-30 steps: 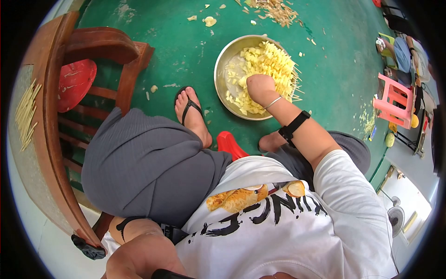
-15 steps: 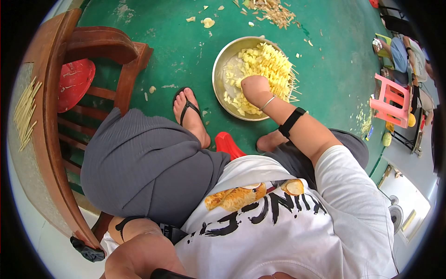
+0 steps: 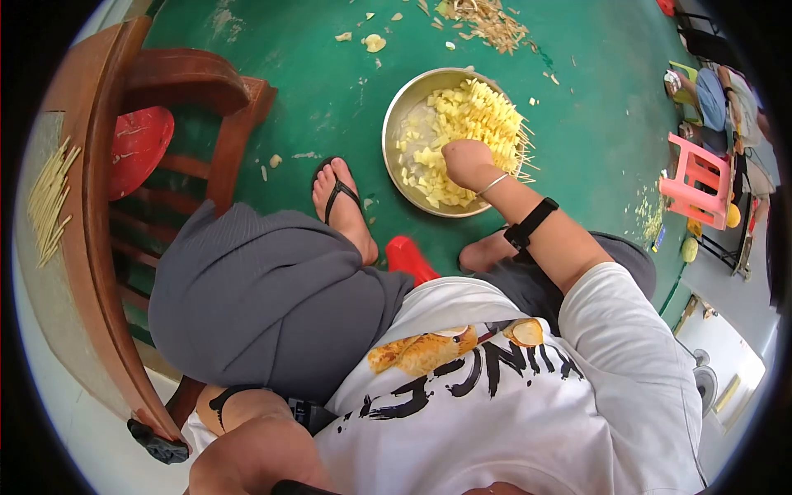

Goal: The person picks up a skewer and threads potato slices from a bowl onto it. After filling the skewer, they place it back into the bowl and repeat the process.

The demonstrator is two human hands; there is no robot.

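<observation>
A metal bowl (image 3: 402,115) of pale yellow fruit chunks (image 3: 462,115), many threaded on thin wooden skewers (image 3: 521,153) that fan out over its right rim, sits on the green floor (image 3: 330,91) at the far centre of the scene, just beyond the seated person's feet. The person's right hand (image 3: 467,162) is pressed down into the pile, knuckles up and fingers curled into the chunks; whether they pinch a single piece cannot be told. A thin bangle and a black strap circle that arm at the wrist and forearm. The left hand is out of sight; only the left forearm (image 3: 247,429), with a black strap, shows at the near edge, so the state of its fingers cannot be told. A sandalled foot (image 3: 342,206) rests just left of the bowl, with a red object (image 3: 410,257) near it by the knees. To the left stands a wooden chair (image 3: 107,206) with a red stool (image 3: 136,144) under it and a bundle of bare sticks (image 3: 45,206) on the surface at the far left. Peelings (image 3: 487,21) litter the floor beyond the bowl. At the far right, a pink plastic stool (image 3: 697,181) stands near another person seated on the floor (image 3: 718,95).
</observation>
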